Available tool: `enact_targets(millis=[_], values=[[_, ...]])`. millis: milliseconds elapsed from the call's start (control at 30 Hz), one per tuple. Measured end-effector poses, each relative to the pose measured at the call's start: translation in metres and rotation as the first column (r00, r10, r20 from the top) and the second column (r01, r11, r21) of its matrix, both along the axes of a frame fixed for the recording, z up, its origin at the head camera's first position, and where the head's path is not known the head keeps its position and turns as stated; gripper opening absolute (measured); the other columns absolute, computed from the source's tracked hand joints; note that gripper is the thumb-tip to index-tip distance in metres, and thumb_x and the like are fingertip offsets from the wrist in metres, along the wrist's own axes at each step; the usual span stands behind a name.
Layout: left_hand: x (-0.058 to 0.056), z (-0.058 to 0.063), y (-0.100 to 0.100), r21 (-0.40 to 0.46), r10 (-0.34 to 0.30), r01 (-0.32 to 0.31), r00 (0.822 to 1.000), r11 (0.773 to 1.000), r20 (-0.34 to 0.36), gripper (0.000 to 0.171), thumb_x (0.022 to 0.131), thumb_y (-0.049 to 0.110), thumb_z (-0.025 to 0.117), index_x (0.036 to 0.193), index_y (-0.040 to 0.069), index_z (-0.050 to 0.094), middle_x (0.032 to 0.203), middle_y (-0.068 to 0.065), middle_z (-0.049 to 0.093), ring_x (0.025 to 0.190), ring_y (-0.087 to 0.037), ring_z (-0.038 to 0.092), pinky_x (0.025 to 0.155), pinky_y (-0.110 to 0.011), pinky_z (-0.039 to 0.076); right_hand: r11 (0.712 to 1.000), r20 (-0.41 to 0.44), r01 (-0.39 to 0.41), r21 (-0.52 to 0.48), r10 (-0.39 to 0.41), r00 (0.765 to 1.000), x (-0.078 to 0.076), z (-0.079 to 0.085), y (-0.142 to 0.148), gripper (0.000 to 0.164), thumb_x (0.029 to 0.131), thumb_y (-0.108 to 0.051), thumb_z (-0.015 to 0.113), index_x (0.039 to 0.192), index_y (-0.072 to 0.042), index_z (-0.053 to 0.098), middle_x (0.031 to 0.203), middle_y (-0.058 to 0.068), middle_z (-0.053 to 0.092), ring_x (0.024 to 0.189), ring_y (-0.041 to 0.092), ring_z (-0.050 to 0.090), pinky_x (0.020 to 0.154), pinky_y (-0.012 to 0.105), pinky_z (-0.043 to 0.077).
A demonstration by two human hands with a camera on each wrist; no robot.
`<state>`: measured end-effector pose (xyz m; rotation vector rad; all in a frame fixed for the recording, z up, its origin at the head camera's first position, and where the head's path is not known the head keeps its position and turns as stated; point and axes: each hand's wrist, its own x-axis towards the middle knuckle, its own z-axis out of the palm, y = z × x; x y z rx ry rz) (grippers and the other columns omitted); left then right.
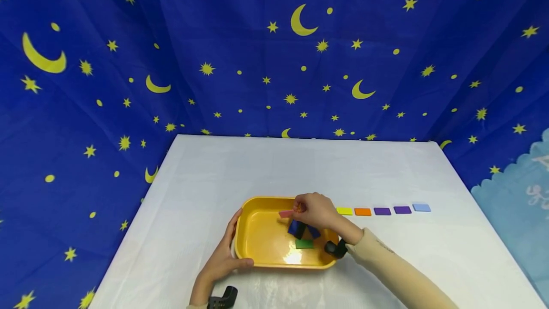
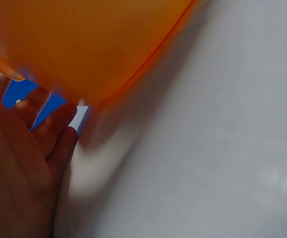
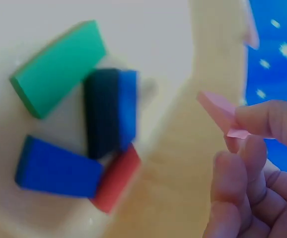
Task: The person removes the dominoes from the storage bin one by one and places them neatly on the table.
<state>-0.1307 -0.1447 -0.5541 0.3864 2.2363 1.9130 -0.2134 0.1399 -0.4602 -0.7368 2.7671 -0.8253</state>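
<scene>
My right hand (image 1: pixel 316 210) is over the far side of a yellow plastic tray (image 1: pixel 261 232). Between its thumb and fingers it pinches a small pink block (image 3: pixel 216 110), which pokes out past the fingertips. My left hand (image 1: pixel 225 256) holds the tray at its left end, with the thumb at the near corner and the fingers along the outer wall. Inside the tray lie a green block (image 3: pixel 61 69), a blue block (image 3: pixel 59 168), a black block (image 3: pixel 102 114) against another blue block (image 3: pixel 128 109), and a red block (image 3: pixel 116 181).
Right of the tray, a row of flat blocks runs across the white table (image 1: pixel 364 170): yellow (image 1: pixel 344 211), orange (image 1: pixel 362 212), two purple ones and a light blue block (image 1: pixel 421 208). Behind the table hangs a dark blue curtain (image 1: pixel 257 51) with yellow stars and moons.
</scene>
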Motion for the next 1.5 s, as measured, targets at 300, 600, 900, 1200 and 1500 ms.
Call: enact_targets(millis=[300, 600, 900, 1200, 1500], values=[[-0.002, 0.001, 0.0, 0.005, -0.021, 0.021, 0.999, 1.0, -0.03, 0.118, 0.066, 0.012, 0.087, 0.152, 0.037, 0.01, 0.151, -0.002, 0.028, 0.135, -0.024, 0.028, 0.104, -0.06, 0.016, 0.937, 0.239, 0.156, -0.313, -0.081, 0.968, -0.003, 0.015, 0.067, 0.021, 0.088, -0.026, 0.069, 0.09, -0.006, 0.064, 0.059, 0.003, 0.052, 0.049, 0.023, 0.051, 0.046, 0.032, 0.047], [-0.001, -0.001, -0.001, 0.016, -0.011, 0.011, 1.0, 1.0, -0.026, 0.119, 0.065, 0.009, 0.087, 0.152, 0.036, 0.011, 0.151, -0.002, 0.028, 0.135, -0.024, 0.028, 0.105, -0.059, 0.015, 0.9, 0.414, 0.335, -0.28, -0.202, 0.888, 0.001, -0.004, 0.138, 0.033, 0.09, -0.029, 0.067, 0.097, 0.003, 0.061, 0.067, 0.018, 0.057, 0.055, 0.021, 0.052, 0.053, 0.038, 0.049], [-0.002, -0.001, -0.001, 0.01, -0.007, 0.008, 1.0, 1.0, -0.022, 0.119, 0.065, 0.008, 0.087, 0.152, 0.036, 0.011, 0.151, 0.0, 0.028, 0.135, -0.023, 0.029, 0.106, -0.051, 0.019, 0.943, 0.514, 0.281, -0.176, -0.156, 0.844, 0.011, -0.034, 0.162, 0.039, 0.089, -0.031, 0.067, 0.083, 0.006, 0.058, 0.057, 0.003, 0.051, 0.052, 0.015, 0.046, 0.049, 0.029, 0.041], [-0.001, 0.001, 0.0, 0.022, -0.004, 0.004, 1.0, 1.0, -0.002, 0.118, 0.065, 0.008, 0.086, 0.152, 0.037, 0.012, 0.151, 0.0, 0.028, 0.135, -0.023, 0.028, 0.106, -0.055, 0.016, 0.943, 0.536, 0.3, -0.147, -0.179, 0.825, 0.013, -0.045, 0.161, 0.027, 0.088, -0.027, 0.068, 0.083, -0.001, 0.064, 0.058, -0.001, 0.05, 0.051, 0.013, 0.048, 0.047, 0.026, 0.041], [-0.002, 0.001, 0.0, 0.012, -0.007, 0.007, 1.0, 1.0, -0.006, 0.118, 0.065, 0.009, 0.087, 0.152, 0.036, 0.011, 0.152, 0.001, 0.027, 0.135, -0.022, 0.029, 0.108, -0.045, 0.019, 0.942, 0.56, 0.307, -0.139, -0.181, 0.809, 0.012, -0.048, 0.161, 0.029, 0.089, -0.028, 0.067, 0.079, -0.001, 0.064, 0.056, -0.001, 0.05, 0.048, 0.011, 0.047, 0.045, 0.023, 0.04]])
